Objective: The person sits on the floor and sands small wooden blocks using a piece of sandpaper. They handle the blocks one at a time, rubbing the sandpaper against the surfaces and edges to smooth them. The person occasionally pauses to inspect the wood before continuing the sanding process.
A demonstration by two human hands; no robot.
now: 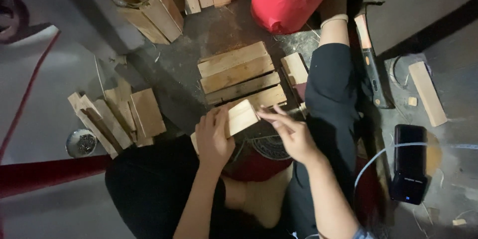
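Two hands share one wood block (pixel 242 116) at frame centre: your left hand (pixel 213 138) clasps it steady, right hand's (pixel 294 137) open fingertips square its edge.

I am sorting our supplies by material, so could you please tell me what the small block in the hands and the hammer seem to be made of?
The small block, held in the left hand and touched by the right hand, looks like pale, unfinished wood with visible grain. The hammer seems to have a dark, probably metal head and an orange-and-black handle, perhaps rubber or plastic; that is unclear.
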